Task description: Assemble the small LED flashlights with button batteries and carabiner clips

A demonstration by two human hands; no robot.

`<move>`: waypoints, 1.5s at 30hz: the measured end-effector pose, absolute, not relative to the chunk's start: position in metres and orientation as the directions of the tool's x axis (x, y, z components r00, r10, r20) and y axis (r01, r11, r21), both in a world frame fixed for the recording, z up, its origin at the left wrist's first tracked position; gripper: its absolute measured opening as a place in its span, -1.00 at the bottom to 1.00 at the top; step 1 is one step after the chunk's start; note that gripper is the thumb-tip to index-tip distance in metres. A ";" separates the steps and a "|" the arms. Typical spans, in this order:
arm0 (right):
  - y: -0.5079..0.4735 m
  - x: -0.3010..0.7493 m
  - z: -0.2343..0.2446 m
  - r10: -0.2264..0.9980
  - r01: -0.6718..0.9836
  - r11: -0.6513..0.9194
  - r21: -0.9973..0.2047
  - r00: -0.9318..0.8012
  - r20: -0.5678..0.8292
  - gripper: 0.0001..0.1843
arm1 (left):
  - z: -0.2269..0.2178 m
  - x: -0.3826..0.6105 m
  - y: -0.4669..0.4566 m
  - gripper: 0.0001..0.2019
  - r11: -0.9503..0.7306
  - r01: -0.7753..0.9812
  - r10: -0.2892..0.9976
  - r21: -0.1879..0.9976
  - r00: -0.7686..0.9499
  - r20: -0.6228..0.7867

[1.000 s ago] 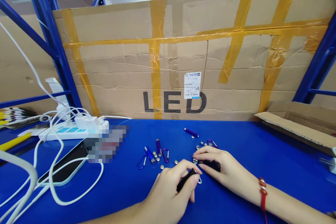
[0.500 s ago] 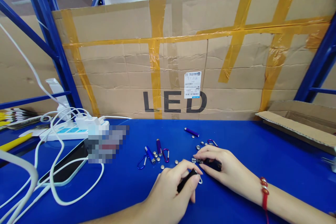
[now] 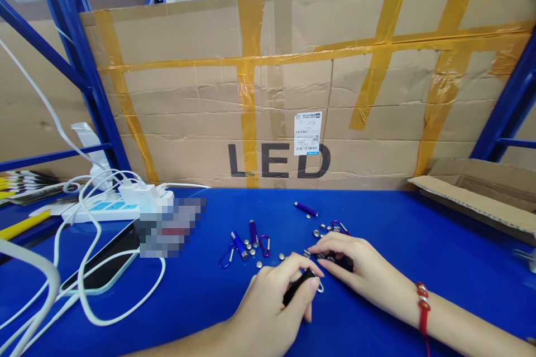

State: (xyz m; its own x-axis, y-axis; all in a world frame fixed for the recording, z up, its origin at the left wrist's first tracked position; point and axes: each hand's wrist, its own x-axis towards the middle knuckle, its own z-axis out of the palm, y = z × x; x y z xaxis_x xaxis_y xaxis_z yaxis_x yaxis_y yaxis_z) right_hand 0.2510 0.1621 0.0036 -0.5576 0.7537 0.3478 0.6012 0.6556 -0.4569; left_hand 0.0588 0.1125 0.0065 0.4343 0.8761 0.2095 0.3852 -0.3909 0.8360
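My left hand (image 3: 274,304) is closed around a small black flashlight tube (image 3: 298,285) with a metal ring at its tip, low on the blue table (image 3: 419,234). Just to its right my right hand (image 3: 355,268) rests on the table with curled fingers over a black part (image 3: 341,261) and small silver button cells (image 3: 318,232). Further out lie a blue mini flashlight with carabiner (image 3: 237,245), a purple one (image 3: 253,232) with a pink carabiner (image 3: 264,245), and another purple tube (image 3: 305,209).
A taped cardboard sheet marked LED (image 3: 293,95) stands at the back. A power strip with chargers (image 3: 121,203), white cables (image 3: 87,290) and a phone (image 3: 103,262) lie at left. An open cardboard box (image 3: 477,195) sits at right. Blue rack posts (image 3: 84,67) flank the table.
My right hand's fingers have shifted slightly over the black part and button cells. The left hand keeps its hold on the black tube. The view tilted a little.
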 end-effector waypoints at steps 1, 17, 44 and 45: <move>0.162 0.251 0.003 0.759 0.606 0.650 -0.459 -0.553 0.345 -0.78 | 0.007 0.059 0.112 -0.81 -0.389 0.390 0.877 0.835 0.433 0.207; 0.162 0.254 0.008 0.832 0.701 0.555 -0.448 -0.464 0.304 -0.91 | 0.010 0.060 0.112 -0.78 -0.355 0.413 0.885 0.838 0.437 0.160; 0.159 0.258 0.012 0.820 0.717 0.569 -0.402 -0.455 0.349 -0.77 | 0.008 0.060 0.112 -0.79 -0.369 0.421 0.883 0.829 0.437 0.171; 0.159 0.258 0.012 0.818 0.723 0.571 -0.390 -0.456 0.351 -0.77 | 0.009 0.060 0.113 -0.79 -0.368 0.422 0.884 0.828 0.436 0.171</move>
State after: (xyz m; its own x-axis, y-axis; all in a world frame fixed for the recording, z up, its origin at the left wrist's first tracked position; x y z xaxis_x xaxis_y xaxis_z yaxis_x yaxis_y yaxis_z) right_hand 0.2581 0.1586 0.0122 -0.4561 0.8178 0.3510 0.7226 0.5705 -0.3903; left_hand 0.0604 0.1126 0.0085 0.4363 0.8835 0.1705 0.4222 -0.3683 0.8283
